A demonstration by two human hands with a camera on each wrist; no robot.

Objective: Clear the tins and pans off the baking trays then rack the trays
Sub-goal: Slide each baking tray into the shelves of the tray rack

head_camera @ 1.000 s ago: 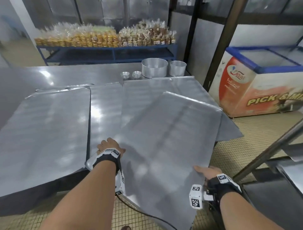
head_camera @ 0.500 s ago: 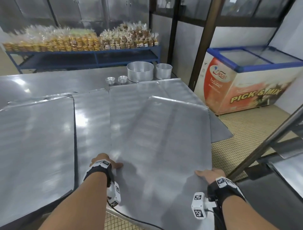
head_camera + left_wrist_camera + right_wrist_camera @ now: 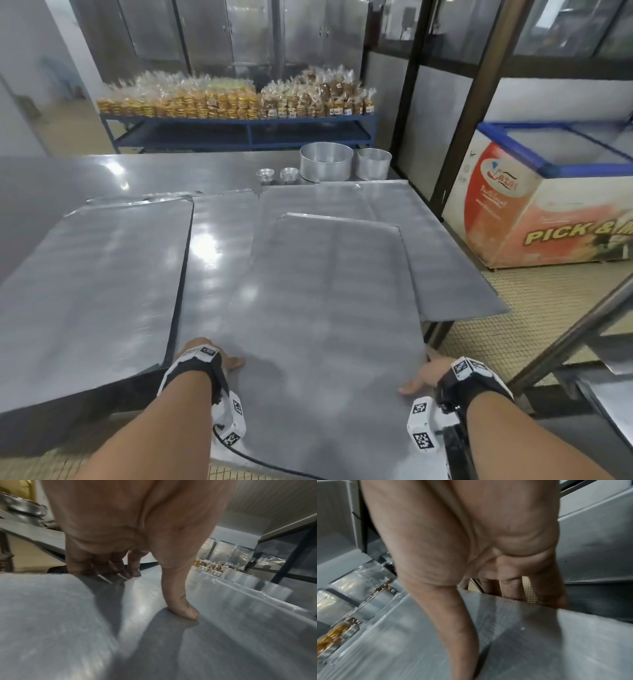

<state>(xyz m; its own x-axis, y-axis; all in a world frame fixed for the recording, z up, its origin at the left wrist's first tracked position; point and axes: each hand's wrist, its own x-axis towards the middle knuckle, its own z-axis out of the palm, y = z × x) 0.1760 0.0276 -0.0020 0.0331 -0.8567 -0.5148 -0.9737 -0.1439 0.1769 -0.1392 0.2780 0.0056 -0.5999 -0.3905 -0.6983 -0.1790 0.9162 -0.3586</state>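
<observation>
I hold a large flat baking tray (image 3: 325, 308) by its near corners, and its near end hangs over the table's edge. My left hand (image 3: 212, 356) grips the left edge: the thumb (image 3: 185, 608) presses on top and the fingers (image 3: 102, 566) curl under. On the right edge my right hand (image 3: 423, 375) does the same, thumb (image 3: 453, 628) on top and fingers (image 3: 513, 592) below. The tray partly covers a second tray (image 3: 448, 260). A third tray (image 3: 89, 281) lies at the left. Two round tins (image 3: 325, 161) (image 3: 373, 164) and two small foil tins (image 3: 265, 175) (image 3: 288, 174) stand at the table's far side.
The steel table (image 3: 219, 246) shows between the trays. A metal rack frame (image 3: 582, 342) slants up at the right with a tray (image 3: 613, 407) in it. A chest freezer (image 3: 548, 212) stands beyond. A blue shelf (image 3: 239, 133) of packaged baked goods is behind the table.
The held tray has swung from a skewed angle to nearly square with the table and come closer to me. Both hands keep their grip on its near corners.
</observation>
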